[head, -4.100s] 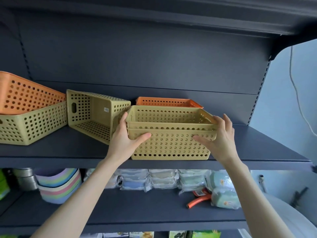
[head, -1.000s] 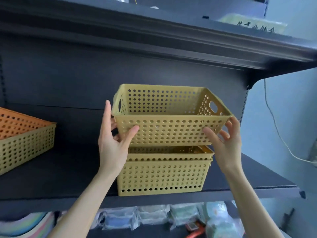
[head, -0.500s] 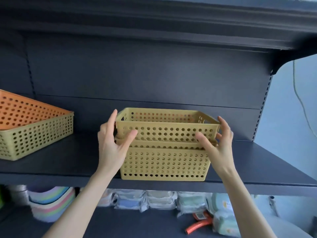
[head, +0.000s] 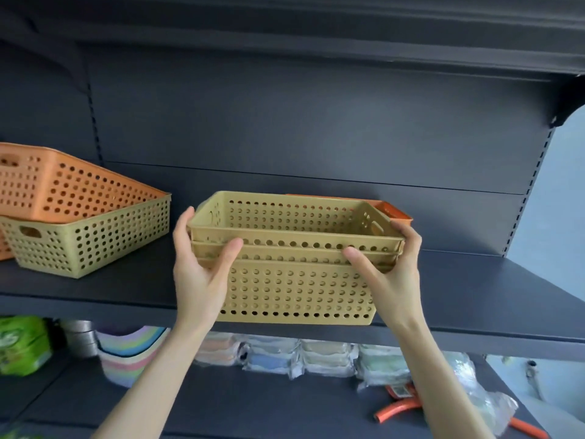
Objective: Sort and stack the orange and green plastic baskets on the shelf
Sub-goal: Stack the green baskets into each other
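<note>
Overhead, a dark metal shelf [head: 474,299] with a slotted back panel carries your stack of green perforated baskets [head: 297,280] at its front edge. Your left hand [head: 199,274] and right hand [head: 389,274] clasp the stack's ends, thumbs pressed on the front rims, fingers curled behind. An orange basket [head: 394,212] sits just behind; another orange basket [head: 63,185] tilts inside a green basket [head: 95,245] at left. Below lie wrapped packs [head: 300,356] and an orange hose [head: 397,413]. No writing is legible.

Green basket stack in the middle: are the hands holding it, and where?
Yes. The left hand and right hand clasp the green basket stack at its two front corners, thumbs pressed on the nested rims, fingers wrapped round the ends. It sits on the shelf.
</note>
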